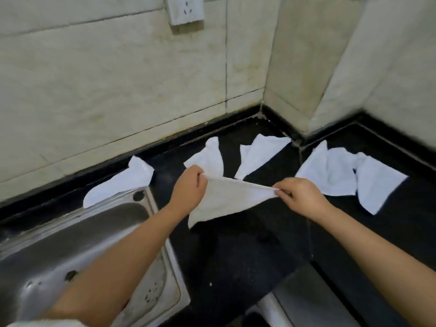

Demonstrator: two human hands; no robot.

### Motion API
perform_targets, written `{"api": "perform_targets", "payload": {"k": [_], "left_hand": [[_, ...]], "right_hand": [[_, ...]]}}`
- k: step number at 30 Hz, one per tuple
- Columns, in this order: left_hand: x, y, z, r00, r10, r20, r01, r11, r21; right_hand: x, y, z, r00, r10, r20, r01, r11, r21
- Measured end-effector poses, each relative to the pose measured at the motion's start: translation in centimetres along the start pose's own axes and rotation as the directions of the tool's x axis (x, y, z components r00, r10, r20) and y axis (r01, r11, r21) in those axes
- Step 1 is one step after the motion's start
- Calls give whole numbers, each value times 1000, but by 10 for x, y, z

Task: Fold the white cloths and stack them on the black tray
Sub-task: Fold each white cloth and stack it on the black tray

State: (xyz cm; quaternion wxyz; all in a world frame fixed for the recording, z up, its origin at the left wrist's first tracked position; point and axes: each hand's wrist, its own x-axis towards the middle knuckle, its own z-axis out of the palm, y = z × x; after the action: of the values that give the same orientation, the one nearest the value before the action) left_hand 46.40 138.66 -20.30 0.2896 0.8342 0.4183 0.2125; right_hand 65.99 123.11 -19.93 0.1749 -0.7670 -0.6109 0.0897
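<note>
I hold one white cloth (226, 201) stretched in the air above the black countertop (247, 251). My left hand (188, 188) pinches its left corner and my right hand (299, 193) pinches its right corner; the rest hangs down between them. Several other white cloths lie crumpled along the back of the counter: one by the sink rim (122, 180), one behind my left hand (210, 156), one in the corner (259, 154), and a loose pile at the right (349, 175). No separate black tray is visible.
A steel sink (70, 244) fills the lower left, its rim next to my left forearm. Tiled walls (118, 86) close the back and form a corner at the right. A wall socket (185, 9) is mounted up high. The counter's front edge (290, 277) runs at bottom right.
</note>
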Motion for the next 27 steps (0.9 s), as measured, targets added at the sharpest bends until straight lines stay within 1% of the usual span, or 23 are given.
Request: {"api": "perform_targets", "payload": {"k": [2, 3, 5, 6, 9, 12, 13, 14, 15, 16, 18, 20, 22, 23, 25, 27], "left_hand": [[3, 38, 28, 988, 95, 120, -91, 995, -43], [2, 60, 42, 975, 131, 181, -120, 990, -67], [0, 110, 72, 937, 209, 280, -186, 977, -107], [-4, 138, 87, 913, 256, 317, -231, 966, -116], [-25, 225, 133, 827, 426, 367, -391, 905, -170], [-59, 306, 177, 728, 583, 360, -509, 812, -286], [-72, 328, 191, 685, 628, 370, -541, 778, -320], [-84, 346, 206, 634, 668, 390, -571, 744, -346], [-90, 357, 215, 590, 696, 409, -595, 718, -363], [-99, 365, 227, 543, 719, 434, -614, 692, -379], [-121, 377, 258, 448, 725, 523, -633, 670, -388], [-142, 374, 287, 355, 661, 661, -632, 691, -351], [-161, 361, 310, 264, 546, 795, -624, 725, -290], [-169, 353, 320, 211, 481, 851, -630, 733, -258], [-185, 336, 334, 61, 342, 938, -688, 695, -208], [-196, 323, 344, -100, 150, 984, -749, 639, -174]], "right_hand": [[-39, 23, -25, 984, 138, -116, -138, 990, 10], [-59, 34, -38, 961, 218, -168, -219, 976, 14], [-102, 58, -67, 895, 356, -270, -365, 931, 18], [-125, 70, -82, 850, 414, -325, -431, 902, 23], [-199, 106, -125, 683, 541, -491, -613, 790, 18], [-277, 137, -161, 474, 606, -639, -755, 653, 58], [-304, 145, -169, 414, 606, -679, -786, 614, 68], [-331, 151, -174, 386, 586, -712, -798, 600, 61], [-350, 154, -174, 396, 560, -728, -793, 609, 37], [-373, 158, -170, 422, 556, -716, -790, 613, 10], [-424, 167, -152, 477, 598, -644, -798, 602, -32], [-466, 174, -125, 537, 676, -505, -792, 610, -25], [-494, 176, -98, 601, 751, -275, -778, 629, 16], [-504, 177, -86, 614, 778, -135, -781, 623, 38], [-520, 180, -66, 578, 804, 137, -816, 574, 74], [-530, 184, -54, 533, 775, 338, -841, 531, 107]]}}
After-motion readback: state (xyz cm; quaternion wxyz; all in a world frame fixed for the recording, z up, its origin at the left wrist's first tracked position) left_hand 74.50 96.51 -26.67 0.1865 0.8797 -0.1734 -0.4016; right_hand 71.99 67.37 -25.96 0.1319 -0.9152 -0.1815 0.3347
